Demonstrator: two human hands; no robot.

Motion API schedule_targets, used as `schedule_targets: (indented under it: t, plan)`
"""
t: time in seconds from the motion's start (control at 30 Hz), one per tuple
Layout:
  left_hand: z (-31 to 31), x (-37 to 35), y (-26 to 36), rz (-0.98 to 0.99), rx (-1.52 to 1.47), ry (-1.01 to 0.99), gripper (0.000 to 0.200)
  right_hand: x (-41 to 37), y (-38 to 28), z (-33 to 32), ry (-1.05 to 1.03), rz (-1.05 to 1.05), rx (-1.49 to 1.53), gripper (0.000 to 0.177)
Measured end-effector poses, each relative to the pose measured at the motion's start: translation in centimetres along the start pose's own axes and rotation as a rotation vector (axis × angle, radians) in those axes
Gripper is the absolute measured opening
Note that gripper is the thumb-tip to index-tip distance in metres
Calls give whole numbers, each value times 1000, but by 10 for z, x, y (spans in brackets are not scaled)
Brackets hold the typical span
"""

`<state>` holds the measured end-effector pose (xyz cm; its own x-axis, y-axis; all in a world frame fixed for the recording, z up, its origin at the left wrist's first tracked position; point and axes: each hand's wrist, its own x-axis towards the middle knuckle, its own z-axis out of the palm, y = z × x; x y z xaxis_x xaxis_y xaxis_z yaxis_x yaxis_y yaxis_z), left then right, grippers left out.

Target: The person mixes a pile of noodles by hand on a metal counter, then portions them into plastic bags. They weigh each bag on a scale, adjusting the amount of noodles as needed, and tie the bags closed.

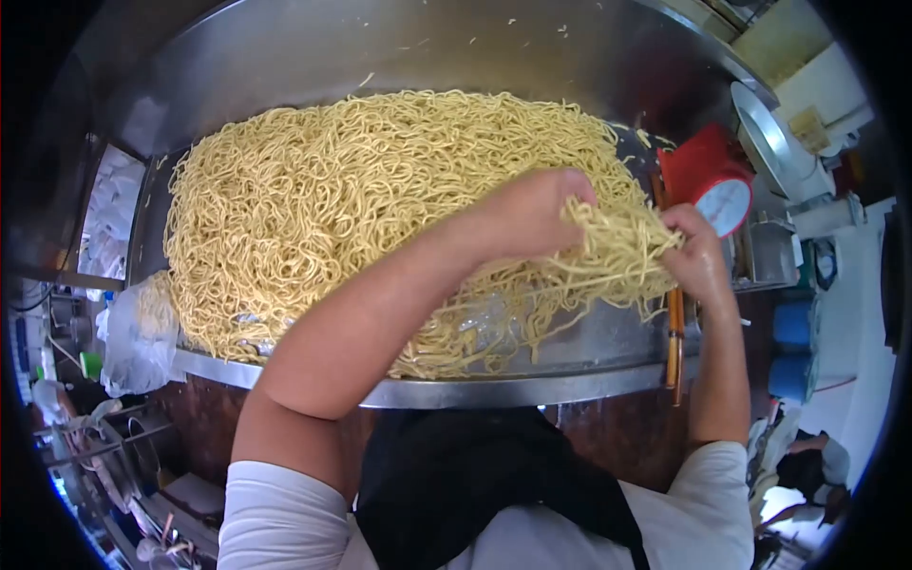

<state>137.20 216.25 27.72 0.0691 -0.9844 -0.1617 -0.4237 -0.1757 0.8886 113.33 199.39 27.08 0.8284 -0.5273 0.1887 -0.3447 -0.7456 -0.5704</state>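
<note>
Loose bundle of thin, pale-yellow noodles point(619, 249) strung betw. L hand point(548, 214) & R hand point(701, 255), over R part of shiny steel worktop point(456, 392). Both hands closed on it, one each side; L fingers partly hidden. Prob. soft, limp, slippery, tears if yanked; light per handful, best gripped whole-handed. Wide pale-yellow noodle heap point(313, 199) mostly L of hands.

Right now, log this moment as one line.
left hand: holding noodle bunch; right hand: holding same bunch; noodle pile: on metal counter; red scale: near right hand
</note>
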Motion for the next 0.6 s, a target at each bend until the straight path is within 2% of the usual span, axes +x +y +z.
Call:
schedule_targets:
  t: [0.07, 0.13, 0.2, 0.27, 0.33, 0.4, 0.47, 0.57, 0.6]
  plan:
    - [-20, 1, -13, 1, 7, 25, 37, 6, -4, -2, 10, 3, -26, 25]
    - [-33, -3, -45, -4, 173, 133, 46, 2, 3, 21, 1, 10, -42, 26]
    - [-41, -32, -84, -49, 504, 185, 52, -3, 0, 44, -8, 13, -64, 27]
    - [-38, -82, -108, -31, 690, 341, 48, -19, -22, 72, -20, -14, -323, 27]
    - [-42, -130, -111, -236, 368, 330, 43, -38, -47, 104, -60, -93, -110, 23]
    - [-31, -178, -136, -371, 132, 369, 37, -56, -68, 141, -394, 36, 117, 18]
    - [-11, -217, -149, -425, -52, 372, 35, -70, -72, 187, -509, -172, 17, 18]
    - [27, -250, -154, -479, -316, 373, 30, -81, -83, 236, -415, -150, 54, 21]
    - [38, -254, -154, -436, -348, 366, 29, -81, -88, 239, -422, -156, 54, 21]
